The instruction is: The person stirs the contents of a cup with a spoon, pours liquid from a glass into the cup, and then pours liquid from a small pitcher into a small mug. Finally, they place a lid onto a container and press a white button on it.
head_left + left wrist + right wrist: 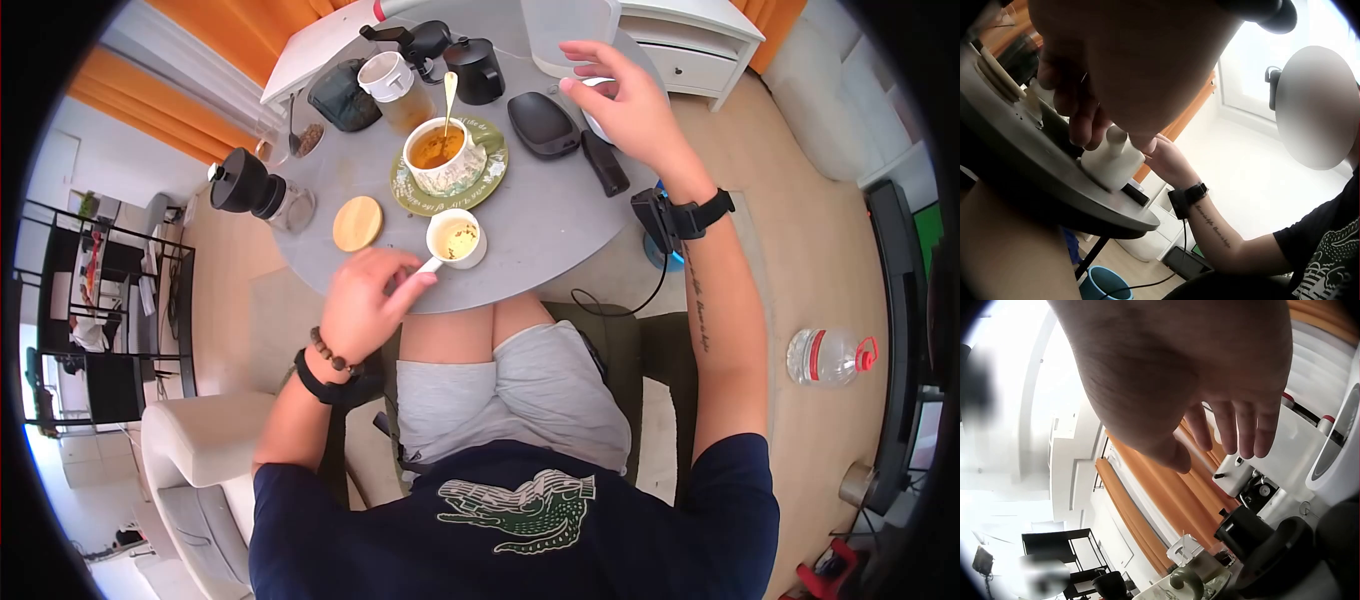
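The round grey table (pixel 560 215) fills the upper middle of the head view, with the seated person's legs under its near edge. On its far side stands a white appliance (pixel 570 30), the biggest thing on the top. The right hand (pixel 625 100) hovers just in front of that appliance with fingers spread and relaxed, grasping nothing; the right wrist view confirms the straight fingers (pixel 1244 428) and shows the appliance's white body (pixel 1300 447) close beyond them, which the head view crops at the frame's top.

Next in size, a green saucer (pixel 480 180) carries a patterned cup (pixel 445 155) of amber liquid with a spoon (pixel 450 95) standing in it. Black items lie to its right: a flat oval case (pixel 540 125) and a slim bar (pixel 605 163). A black grinder (pixel 250 187) sits at the table's left edge, and a round wooden lid (pixel 357 222) lies near it.

Smallest, a white espresso cup (pixel 455 238) stands at the near edge. The left hand (pixel 365 300) pinches its handle; only the left wrist view shows the curled fingers (pixel 1085 119) closed on the white handle (pixel 1113 159), seen from below the table rim (pixel 1097 206).
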`<state>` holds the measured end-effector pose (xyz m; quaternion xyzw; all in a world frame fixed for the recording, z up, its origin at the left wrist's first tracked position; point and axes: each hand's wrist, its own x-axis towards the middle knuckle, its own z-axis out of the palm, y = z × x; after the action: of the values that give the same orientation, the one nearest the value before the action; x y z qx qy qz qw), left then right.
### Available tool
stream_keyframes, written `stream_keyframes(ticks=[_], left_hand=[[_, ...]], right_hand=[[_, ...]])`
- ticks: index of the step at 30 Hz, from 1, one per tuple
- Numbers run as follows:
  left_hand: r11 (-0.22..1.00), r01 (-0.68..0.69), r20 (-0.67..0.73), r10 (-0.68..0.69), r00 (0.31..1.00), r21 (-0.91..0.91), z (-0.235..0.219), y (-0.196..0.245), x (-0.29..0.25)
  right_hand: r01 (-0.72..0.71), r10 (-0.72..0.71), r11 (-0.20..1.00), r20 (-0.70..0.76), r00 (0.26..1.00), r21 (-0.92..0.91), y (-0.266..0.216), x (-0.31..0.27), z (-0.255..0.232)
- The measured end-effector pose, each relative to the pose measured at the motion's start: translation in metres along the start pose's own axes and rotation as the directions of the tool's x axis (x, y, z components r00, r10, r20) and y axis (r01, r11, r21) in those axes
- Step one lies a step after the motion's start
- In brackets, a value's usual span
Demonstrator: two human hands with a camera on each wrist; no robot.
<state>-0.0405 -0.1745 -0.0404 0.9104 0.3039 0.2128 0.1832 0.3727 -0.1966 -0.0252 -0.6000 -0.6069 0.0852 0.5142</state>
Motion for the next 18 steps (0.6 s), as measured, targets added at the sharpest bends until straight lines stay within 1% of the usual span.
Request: stream_keyframes(ticks=[1,2,3,4,5,6,7,8,9,10,11,12,13,14,15,16,18], left_hand=[[0.998,0.055,0.079,-0.054,0.995,-0.018,-0.012,0.004,0.004],[0.998,0.064,0.072,-0.062,0.996,-0.026,-0.014,-0.005,0.005],[1.000,0.027,-0.015,-0.027,1.000,0.004,-0.016,-0.018,0.007],[0.999,-0.003,-0.102,0.007,0.995,0.037,-0.019,-0.030,0.009],[1.000,0.010,-0.115,-0.007,0.993,0.025,-0.021,-0.041,0.012],[0.998,-0.035,-0.191,0.044,0.981,0.050,-0.022,-0.053,0.015],[0.994,-0.077,-0.264,0.095,0.960,0.078,-0.022,-0.062,0.018],[0.996,-0.066,-0.280,0.083,0.956,0.067,-0.021,-0.068,0.019],[0.998,-0.049,-0.282,0.057,0.958,0.034,-0.019,-0.073,0.018],[1.000,-0.030,-0.284,0.029,0.959,0.000,-0.018,-0.075,0.016],[0.999,0.011,-0.266,0.001,0.964,0.042,-0.017,-0.076,0.012],[0.999,0.030,-0.286,-0.020,0.958,0.029,-0.015,-0.076,0.010],[0.997,0.006,-0.259,0.013,0.966,0.072,-0.014,-0.077,0.008],[0.993,-0.021,-0.229,0.048,0.972,0.117,-0.013,-0.079,0.009],[0.985,-0.067,-0.238,0.103,0.966,0.156,-0.014,-0.081,0.010],[0.988,-0.052,-0.257,0.089,0.962,0.149,-0.014,-0.081,0.010],[0.987,-0.034,-0.243,0.073,0.967,0.159,-0.015,-0.081,0.010]], right_hand=[[-0.018,0.018,0.998,0.006,1.000,0.066,-0.001,0.001,0.000],[-0.037,0.036,0.991,0.013,0.999,0.130,-0.002,0.001,0.000],[-0.034,0.031,0.992,0.027,0.999,0.124,-0.001,0.002,0.000],[-0.048,0.041,0.983,0.044,0.998,0.177,0.000,0.002,0.002],[-0.064,0.051,0.972,0.064,0.997,0.227,0.000,0.003,0.004],[-0.058,0.041,0.974,0.081,0.996,0.217,-0.003,0.002,0.008],[-0.084,0.064,0.974,0.102,0.993,0.212,-0.010,-0.002,0.012],[-0.110,0.085,0.973,0.124,0.989,0.205,-0.013,-0.005,0.016],[-0.117,0.080,0.961,0.154,0.985,0.252,-0.008,-0.006,0.023],[-0.112,0.071,0.964,0.175,0.982,0.241,-0.010,-0.007,0.028],[-0.159,0.103,0.946,0.200,0.974,0.284,-0.013,-0.009,0.032],[-0.206,0.134,0.923,0.229,0.964,0.325,-0.017,-0.010,0.036],[-0.261,0.162,0.889,0.274,0.948,0.376,-0.027,-0.011,0.036],[-0.257,0.151,0.896,0.295,0.943,0.362,-0.034,-0.010,0.037],[-0.306,0.196,0.874,0.303,0.933,0.376,-0.039,-0.009,0.038],[-0.354,0.241,0.849,0.309,0.920,0.391,-0.044,-0.007,0.039],[-0.356,0.237,0.842,0.315,0.919,0.405,-0.047,0.002,0.042]])
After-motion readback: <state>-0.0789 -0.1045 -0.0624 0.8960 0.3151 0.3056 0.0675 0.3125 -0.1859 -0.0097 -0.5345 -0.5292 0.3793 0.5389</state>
